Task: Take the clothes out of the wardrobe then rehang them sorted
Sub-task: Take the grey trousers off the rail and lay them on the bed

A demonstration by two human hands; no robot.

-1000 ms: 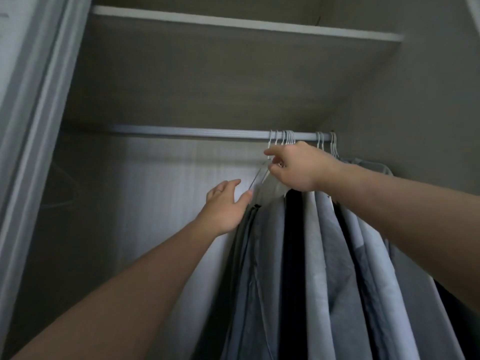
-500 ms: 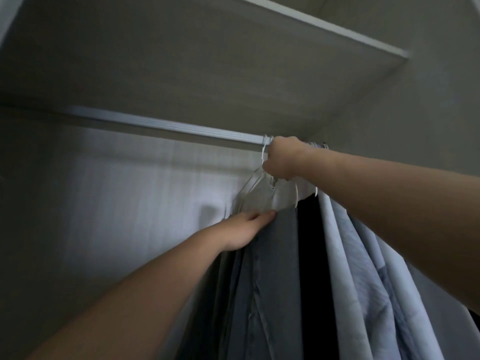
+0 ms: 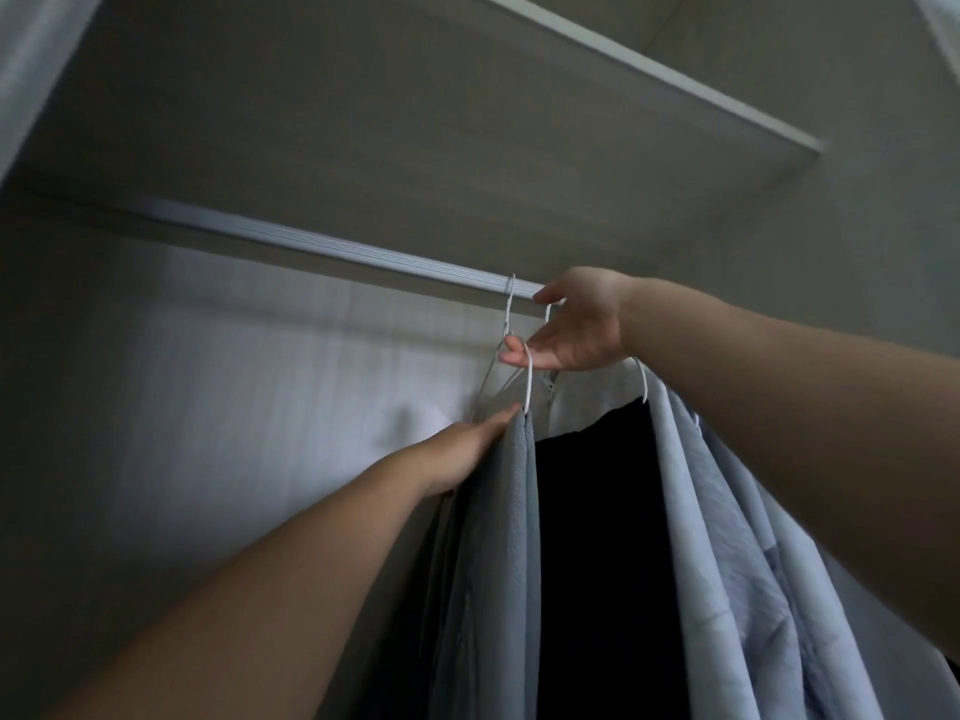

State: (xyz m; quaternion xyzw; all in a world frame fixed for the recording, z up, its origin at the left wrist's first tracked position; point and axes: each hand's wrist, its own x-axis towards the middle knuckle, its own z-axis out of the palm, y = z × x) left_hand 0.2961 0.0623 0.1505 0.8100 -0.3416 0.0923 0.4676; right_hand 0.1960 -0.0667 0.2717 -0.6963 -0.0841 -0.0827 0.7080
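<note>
Several garments hang bunched at the right of the wardrobe: a grey-blue one (image 3: 511,537) at the left, a black one (image 3: 602,537), then pale blue and grey shirts (image 3: 727,537). My right hand (image 3: 576,330) is just under the silver rail (image 3: 332,249), thumb by the rail and fingers stretched out. A white hanger hook (image 3: 529,379) loops over its fingers. Another hook (image 3: 509,304) sits on the rail, and a third (image 3: 643,381) hangs free below my wrist. My left hand (image 3: 462,449) lies flat against the grey-blue garment's shoulder.
A shelf (image 3: 675,80) runs overhead close above the rail. The wardrobe's back panel (image 3: 234,407) shows bare to the left of the clothes, and the rail's left stretch carries no hangers. The right side wall (image 3: 857,226) stands close to my right arm.
My right hand has loosened from a fist round the hooks to spread fingers. Hangers have come down off the rail. My left hand stays on the grey-blue garment.
</note>
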